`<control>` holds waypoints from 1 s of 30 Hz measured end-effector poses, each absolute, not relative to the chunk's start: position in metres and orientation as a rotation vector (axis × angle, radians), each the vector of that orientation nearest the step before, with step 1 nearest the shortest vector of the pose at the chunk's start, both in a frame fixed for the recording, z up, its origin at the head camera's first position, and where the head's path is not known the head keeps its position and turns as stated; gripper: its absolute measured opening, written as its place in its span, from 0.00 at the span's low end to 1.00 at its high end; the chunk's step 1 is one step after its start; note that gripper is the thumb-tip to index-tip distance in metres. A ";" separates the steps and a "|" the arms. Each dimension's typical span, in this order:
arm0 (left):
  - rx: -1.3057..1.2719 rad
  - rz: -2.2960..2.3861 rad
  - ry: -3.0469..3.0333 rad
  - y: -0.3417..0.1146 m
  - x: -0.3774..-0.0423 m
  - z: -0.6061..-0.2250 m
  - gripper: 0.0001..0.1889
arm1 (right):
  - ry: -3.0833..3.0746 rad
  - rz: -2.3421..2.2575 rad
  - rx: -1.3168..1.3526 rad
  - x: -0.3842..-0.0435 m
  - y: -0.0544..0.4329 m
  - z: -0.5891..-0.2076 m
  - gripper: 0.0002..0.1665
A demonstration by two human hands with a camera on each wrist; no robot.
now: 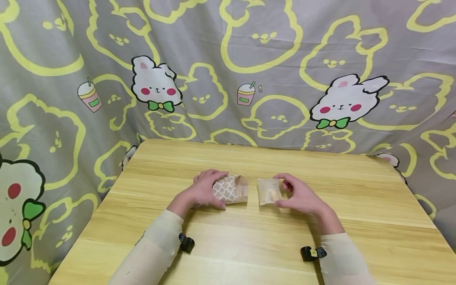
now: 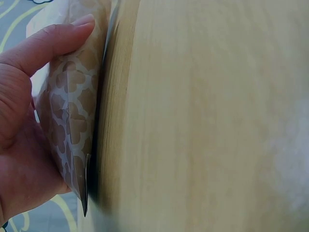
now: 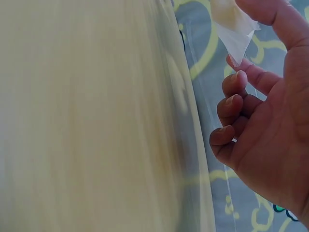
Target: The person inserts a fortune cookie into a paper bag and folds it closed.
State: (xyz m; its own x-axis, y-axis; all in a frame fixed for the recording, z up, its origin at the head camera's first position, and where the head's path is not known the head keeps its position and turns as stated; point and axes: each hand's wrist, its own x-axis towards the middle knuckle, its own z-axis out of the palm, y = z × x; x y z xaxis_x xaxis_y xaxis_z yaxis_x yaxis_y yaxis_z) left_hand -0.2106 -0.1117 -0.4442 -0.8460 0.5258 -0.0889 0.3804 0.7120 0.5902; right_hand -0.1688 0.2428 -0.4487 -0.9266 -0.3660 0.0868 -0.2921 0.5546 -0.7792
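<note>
My left hand (image 1: 203,191) grips a patterned brown-and-white paper bag (image 1: 225,190), thumb along its near side and fingers over its far side. The bag lies on its side low over the table, its mouth spread and facing right. In the left wrist view the thumb presses on the patterned paper (image 2: 72,106). Across a small gap, my right hand (image 1: 301,196) pinches a small translucent packet (image 1: 268,191) between thumb and index finger. Something pale yellowish shows through it. One corner of the packet (image 3: 235,34) points toward the curled lower fingers in the right wrist view.
Both hands work over a light wood-grain table (image 1: 228,249). Behind it and at the left hangs a grey curtain (image 1: 199,43) with yellow outlines and white rabbit faces. Black wrist cameras sit on the left sleeve (image 1: 153,241) and the right sleeve (image 1: 342,253).
</note>
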 end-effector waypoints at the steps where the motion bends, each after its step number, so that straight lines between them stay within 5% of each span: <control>1: 0.719 0.836 2.668 -0.112 -0.211 -0.444 0.59 | 2.688 -1.327 -0.574 -0.170 0.239 -0.449 0.40; 30: 0.749 0.851 2.659 -0.113 -0.210 -0.444 0.61 | 2.790 -1.148 -0.533 -0.183 0.181 -0.444 0.43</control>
State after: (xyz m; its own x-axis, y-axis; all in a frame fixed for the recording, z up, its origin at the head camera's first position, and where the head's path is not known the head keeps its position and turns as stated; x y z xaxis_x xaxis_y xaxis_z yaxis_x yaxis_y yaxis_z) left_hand -0.2102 -0.1131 -0.4436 -0.8364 0.5424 -0.0785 0.3961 0.6973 0.5975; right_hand -0.1831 0.1810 -0.4435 -0.9366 -0.3452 0.0593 -0.2871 0.6594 -0.6948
